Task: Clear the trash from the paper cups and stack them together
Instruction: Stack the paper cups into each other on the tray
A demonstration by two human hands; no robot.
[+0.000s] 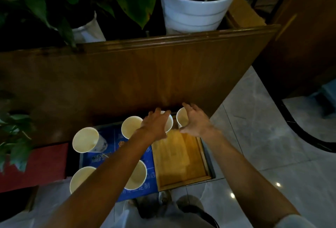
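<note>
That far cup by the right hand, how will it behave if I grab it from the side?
The far cup is thin paper with an open mouth, so its wall will probably flex under a hard squeeze. It looks empty, so likely very light and easy to tip with a nudge. The right hand is open beside it; a gentle grip near the rim seems safest.

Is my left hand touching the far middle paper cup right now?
Touching. The head view shows the left hand laid over the cup, fingers draped across its rim with no gap visible.
</note>
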